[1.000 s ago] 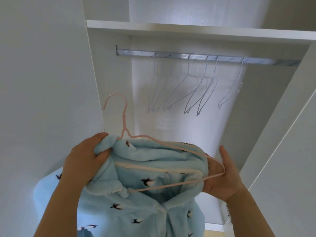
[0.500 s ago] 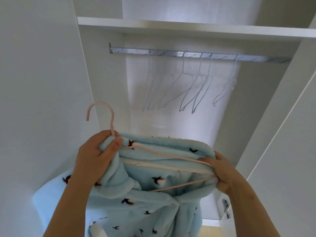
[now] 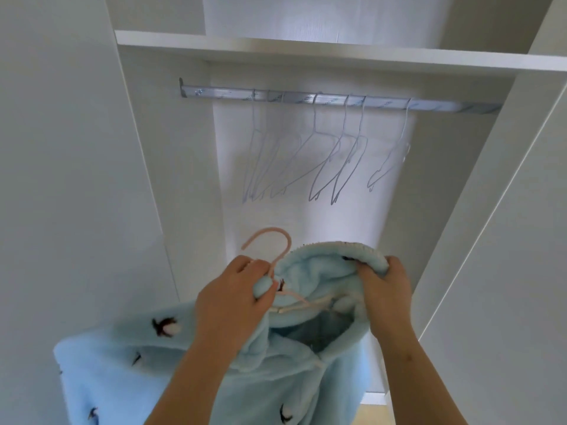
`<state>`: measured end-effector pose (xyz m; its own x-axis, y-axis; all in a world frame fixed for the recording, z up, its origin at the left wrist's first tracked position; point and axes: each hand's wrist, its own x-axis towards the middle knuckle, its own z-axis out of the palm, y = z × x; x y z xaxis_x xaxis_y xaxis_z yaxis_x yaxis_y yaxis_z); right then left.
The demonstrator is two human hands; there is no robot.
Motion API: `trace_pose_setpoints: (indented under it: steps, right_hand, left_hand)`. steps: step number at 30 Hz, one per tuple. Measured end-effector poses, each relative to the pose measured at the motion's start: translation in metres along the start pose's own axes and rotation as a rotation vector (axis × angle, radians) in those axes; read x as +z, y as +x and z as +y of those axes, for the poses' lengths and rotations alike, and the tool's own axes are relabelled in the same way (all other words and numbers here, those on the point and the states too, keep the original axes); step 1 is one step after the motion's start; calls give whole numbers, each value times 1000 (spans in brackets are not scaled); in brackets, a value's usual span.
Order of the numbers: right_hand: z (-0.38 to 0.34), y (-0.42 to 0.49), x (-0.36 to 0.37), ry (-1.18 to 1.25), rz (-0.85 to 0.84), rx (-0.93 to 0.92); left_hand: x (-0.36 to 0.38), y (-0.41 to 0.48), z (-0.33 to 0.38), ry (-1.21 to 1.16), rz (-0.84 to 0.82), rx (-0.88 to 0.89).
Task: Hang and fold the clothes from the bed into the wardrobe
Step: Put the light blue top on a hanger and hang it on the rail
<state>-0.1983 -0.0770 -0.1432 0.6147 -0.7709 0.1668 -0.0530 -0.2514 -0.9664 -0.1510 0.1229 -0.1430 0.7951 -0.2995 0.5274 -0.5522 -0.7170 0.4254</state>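
Observation:
A fluffy light-blue garment (image 3: 294,381) with small dark bird prints hangs in front of me, below the open wardrobe. A pink hanger (image 3: 276,243) sits inside its collar, hook sticking up. My left hand (image 3: 236,299) grips the collar fabric together with the hanger's neck. My right hand (image 3: 383,289) grips the bunched right side of the collar. Most of the hanger's arms are hidden in the fabric.
The wardrobe's metal rail (image 3: 337,99) runs across above, carrying several empty white hangers (image 3: 322,161). A white shelf (image 3: 337,53) lies over the rail. White side panels (image 3: 76,179) stand left and right; the rail's left end is bare.
My hands have come closer together, bunching the collar around the hanger. The hanger's arms, visible before, are now mostly inside the garment, and its hook has shifted to the right.

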Motion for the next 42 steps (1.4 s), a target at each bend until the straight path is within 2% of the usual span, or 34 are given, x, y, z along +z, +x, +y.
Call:
trace_pose_setpoints:
  steps: [1,3,6,7,8,9,10,11,13,14,15,16,19,20,24,26,30,31,35,37,38,40,42]
  right_hand:
    - [-7,-2,-1,61,-87,1]
    - [-20,-5,-3,123,-388,-4]
    - [-33,-12,-4,-12,-986,52]
    - [-35,-14,-5,-75,-1140,76]
    - [-35,-15,-4,-126,-1217,71]
    - [-33,-15,-3,-134,-1210,58]
    - [-29,-15,-2,-109,-1102,27]
    - [-23,-14,0,-90,-903,-24]
    - [-14,-9,3,-213,-351,-312]
    - [-14,-6,4,-352,-154,-451]
    - [-13,-4,4,-461,-109,-504]
    - [-12,0,3,-538,-215,-481]
    - [-15,2,6,-543,-713,-231]
    - [-14,-2,10,-538,-786,-239]
    - [-18,-16,29,-525,-736,-417]
    - [-19,-21,34,-448,-707,-423]
    - [-14,-21,33,-397,-597,-365]
    - [-11,-18,30,-396,-550,-335]
    - [-5,-13,24,-408,-473,-278]
    - [-5,-18,30,-489,-471,-317]
    - [-4,-21,34,-525,-460,-339]
    - [-4,-25,38,-561,-425,-355]
    - [-4,-25,34,-563,-385,-329]
  left_hand:
    - [2,1,0,2,23,-59]
    - [2,6,-1,1,81,-167]
    - [0,11,-4,-40,158,-214]
    - [-2,12,-4,-68,161,-202]
    - [-3,13,-5,-102,154,-180]
    - [-5,14,-5,-147,137,-155]
    - [-7,14,-5,-193,127,-123]
    - [-11,15,-7,-245,118,-86]
    - [-19,18,-10,-346,115,-39]
    - [-21,18,-12,-376,117,-24]
    - [-24,19,-14,-396,121,-10]
    - [-26,19,-16,-404,118,1]
    - [-27,19,-14,-443,99,27]
    - [-25,18,-12,-447,89,37]
    - [-20,19,-4,-395,43,64]
    - [-22,22,-5,-397,24,42]
    - [-34,26,-14,-474,-118,-25]
    - [-39,28,-20,-424,-81,-75]
    - [-59,36,-33,-15,295,-340]
    - [-52,34,-19,-167,407,-399]
    - [-45,34,-9,-297,386,-424]
    - [-29,31,9,-596,108,-479]
    - [-21,24,16,-1056,-192,-489]
